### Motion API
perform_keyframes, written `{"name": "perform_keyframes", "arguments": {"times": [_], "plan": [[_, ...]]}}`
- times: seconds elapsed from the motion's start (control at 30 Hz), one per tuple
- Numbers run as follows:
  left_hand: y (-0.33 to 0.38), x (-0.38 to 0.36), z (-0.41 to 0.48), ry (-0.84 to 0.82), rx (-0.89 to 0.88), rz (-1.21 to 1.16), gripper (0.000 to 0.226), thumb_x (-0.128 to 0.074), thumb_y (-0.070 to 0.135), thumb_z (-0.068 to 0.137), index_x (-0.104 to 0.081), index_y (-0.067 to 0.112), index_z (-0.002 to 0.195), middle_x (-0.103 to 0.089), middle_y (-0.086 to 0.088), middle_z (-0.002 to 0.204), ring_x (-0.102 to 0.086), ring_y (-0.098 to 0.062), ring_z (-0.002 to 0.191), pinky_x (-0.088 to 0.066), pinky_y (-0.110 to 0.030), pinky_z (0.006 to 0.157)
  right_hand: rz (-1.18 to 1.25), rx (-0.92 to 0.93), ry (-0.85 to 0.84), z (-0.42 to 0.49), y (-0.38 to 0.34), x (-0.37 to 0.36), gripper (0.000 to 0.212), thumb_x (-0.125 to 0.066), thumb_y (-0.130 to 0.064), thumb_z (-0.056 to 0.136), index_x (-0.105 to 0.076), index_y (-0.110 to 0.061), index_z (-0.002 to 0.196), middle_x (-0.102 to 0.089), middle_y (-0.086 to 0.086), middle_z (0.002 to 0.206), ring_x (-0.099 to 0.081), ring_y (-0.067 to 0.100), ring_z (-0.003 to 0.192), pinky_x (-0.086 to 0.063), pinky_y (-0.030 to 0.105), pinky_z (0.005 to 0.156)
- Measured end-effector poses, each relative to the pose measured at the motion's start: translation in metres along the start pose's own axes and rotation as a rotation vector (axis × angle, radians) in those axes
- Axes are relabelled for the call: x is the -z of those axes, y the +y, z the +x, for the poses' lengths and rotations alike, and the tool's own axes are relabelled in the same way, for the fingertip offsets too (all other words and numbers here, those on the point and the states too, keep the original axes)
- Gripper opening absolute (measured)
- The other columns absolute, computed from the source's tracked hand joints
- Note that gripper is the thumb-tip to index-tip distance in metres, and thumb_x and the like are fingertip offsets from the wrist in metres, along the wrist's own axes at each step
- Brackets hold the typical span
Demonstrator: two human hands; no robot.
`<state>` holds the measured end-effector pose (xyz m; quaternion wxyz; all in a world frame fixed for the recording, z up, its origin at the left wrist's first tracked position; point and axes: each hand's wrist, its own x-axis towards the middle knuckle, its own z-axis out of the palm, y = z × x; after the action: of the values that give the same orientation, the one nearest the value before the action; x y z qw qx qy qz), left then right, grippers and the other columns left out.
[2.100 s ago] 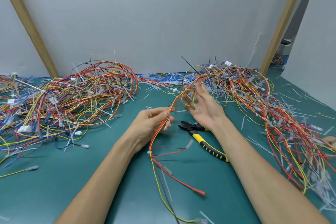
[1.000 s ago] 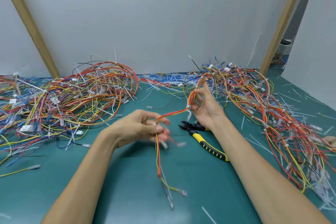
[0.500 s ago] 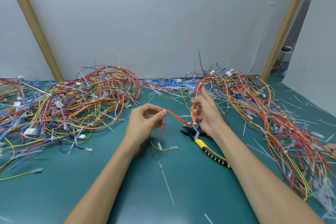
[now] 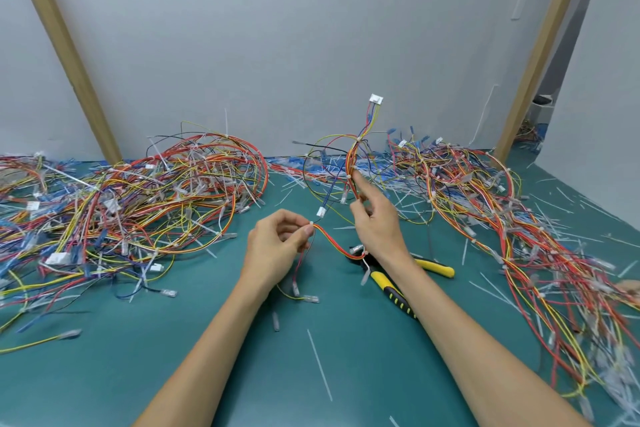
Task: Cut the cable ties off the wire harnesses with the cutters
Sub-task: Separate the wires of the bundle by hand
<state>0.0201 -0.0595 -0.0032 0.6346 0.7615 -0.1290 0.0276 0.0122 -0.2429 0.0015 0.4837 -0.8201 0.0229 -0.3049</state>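
The wire harness [image 4: 332, 242], a thin bundle of red, orange and yellow wires, is strung between both hands above the middle of the green mat [image 4: 104, 374]. The left hand [image 4: 277, 246] pinches one end between thumb and forefinger tips, the other fingers curled in. The right hand [image 4: 377, 222] grips the other stretch with thumb and curled fingers, its index finger lying straight along the wires. From there the bundle stands upright and fans out to a small white connector [image 4: 376, 99] seen against the grey wall [image 4: 311, 28]. Half a second ago that branch lay lower, level with the heaps; it has since been raised, while the left hand's pinch is unchanged. The cutters [image 4: 391, 291], with yellow-and-black ribbed handles, remain flat on the mat under the right wrist, in neither hand. A tangled left heap [image 4: 138, 201] and right heap [image 4: 502, 218] of glossy coloured wires flank the hands, and a slim white plastic strip [image 4: 318, 364] lies loose on the mat.
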Motion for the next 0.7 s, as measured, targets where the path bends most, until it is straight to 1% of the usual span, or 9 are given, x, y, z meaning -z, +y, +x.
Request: {"name": "perform_keyframes", "arguments": {"times": [0.07, 0.1, 0.17, 0.23, 0.3, 0.37, 0.43, 0.5, 0.7], "plan": [[-0.0004, 0.0002, 0.0006, -0.003, 0.005, -0.007, 0.007, -0.074, 0.008, 0.088, -0.069, 0.012, 0.086, -0.073, -0.006, 0.076, -0.067, -0.012, 0.06, -0.058, -0.027, 0.068, -0.022, 0.031, 0.015, -0.0009, 0.0003, -0.0008, 0.056, -0.051, -0.002, 0.094, -0.052, -0.022, 0.146, -0.062, 0.018, 0.127, -0.061, 0.026, 0.099, -0.048, 0.045, 0.094], [-0.0005, 0.0002, 0.001, -0.004, 0.008, -0.008, 0.006, -0.074, 0.009, 0.088, -0.069, 0.012, 0.086, -0.073, -0.006, 0.076, -0.068, -0.012, 0.06, -0.058, -0.026, 0.068, -0.044, 0.043, 0.02, -0.0012, 0.0008, -0.001, 0.057, -0.051, -0.001, 0.093, -0.051, -0.022, 0.146, -0.063, 0.018, 0.125, -0.06, 0.027, 0.102, -0.047, 0.044, 0.095], [-0.001, 0.0005, 0.002, -0.003, 0.013, -0.015, 0.006, -0.074, 0.009, 0.088, -0.069, 0.012, 0.086, -0.073, -0.007, 0.076, -0.068, -0.012, 0.06, -0.057, -0.026, 0.067, -0.09, 0.06, 0.021, -0.0017, 0.0015, -0.0008, 0.061, -0.051, -0.001, 0.092, -0.049, -0.026, 0.147, -0.063, 0.009, 0.113, -0.059, 0.019, 0.091, -0.047, 0.04, 0.087], [-0.0022, 0.0011, 0.0027, 0.003, 0.017, -0.024, 0.007, -0.074, 0.009, 0.088, -0.069, 0.012, 0.085, -0.073, -0.007, 0.077, -0.068, -0.011, 0.06, -0.056, -0.024, 0.066, -0.127, 0.073, 0.015, -0.0022, 0.0014, 0.0004, 0.064, -0.051, -0.003, 0.092, -0.046, -0.032, 0.149, -0.051, -0.005, 0.094, -0.05, 0.004, 0.076, -0.042, 0.036, 0.074], [-0.0032, 0.0014, 0.0031, 0.006, 0.025, -0.024, 0.006, -0.074, 0.01, 0.088, -0.069, 0.011, 0.086, -0.073, -0.008, 0.078, -0.069, -0.011, 0.061, -0.056, -0.023, 0.065, -0.179, 0.085, 0.021, -0.0021, 0.0015, 0.0014, 0.065, -0.05, -0.005, 0.092, -0.044, -0.036, 0.149, -0.041, -0.012, 0.087, -0.046, 0.002, 0.072, -0.033, 0.033, 0.064], [-0.0043, 0.0017, 0.0031, 0.009, 0.031, -0.026, 0.005, -0.075, 0.01, 0.088, -0.07, 0.01, 0.087, -0.073, -0.009, 0.078, -0.069, -0.011, 0.061, -0.057, -0.023, 0.065, -0.248, 0.098, 0.025, -0.003, 0.0004, 0.003, 0.064, -0.049, -0.007, 0.093, -0.044, -0.037, 0.149, -0.038, -0.012, 0.087, -0.045, 0.008, 0.071, -0.034, 0.036, 0.062], [-0.0052, 0.002, 0.0031, 0.012, 0.035, -0.023, 0.005, -0.075, 0.011, 0.088, -0.07, 0.01, 0.087, -0.073, -0.009, 0.078, -0.069, -0.012, 0.061, -0.057, -0.025, 0.065, -0.305, 0.114, 0.022, -0.0043, -0.0011, 0.0047, 0.063, -0.048, -0.007, 0.093, -0.044, -0.037, 0.149, -0.04, -0.008, 0.092, -0.048, 0.02, 0.072, -0.043, 0.041, 0.062], [-0.0058, 0.0021, 0.0031, 0.012, 0.039, -0.016, 0.005, -0.075, 0.011, 0.088, -0.07, 0.011, 0.087, -0.073, -0.009, 0.077, -0.07, -0.013, 0.062, -0.058, -0.026, 0.066, -0.346, 0.132, 0.015, -0.0051, -0.0015, 0.0056, 0.063, -0.047, -0.008, 0.093, -0.044, -0.038, 0.149, -0.043, -0.003, 0.098, -0.05, 0.026, 0.071, -0.047, 0.045, 0.062], [-0.006, 0.0023, 0.0029, 0.009, 0.045, -0.004, 0.005, -0.075, 0.012, 0.088, -0.07, 0.011, 0.088, -0.073, -0.008, 0.078, -0.07, -0.012, 0.063, -0.057, -0.024, 0.065, -0.429, 0.174, 0.013, -0.0052, -0.0022, 0.0069, 0.064, -0.048, -0.01, 0.094, -0.041, -0.04, 0.15, -0.04, -0.004, 0.096, -0.046, 0.022, 0.065, -0.044, 0.043, 0.056]]}}
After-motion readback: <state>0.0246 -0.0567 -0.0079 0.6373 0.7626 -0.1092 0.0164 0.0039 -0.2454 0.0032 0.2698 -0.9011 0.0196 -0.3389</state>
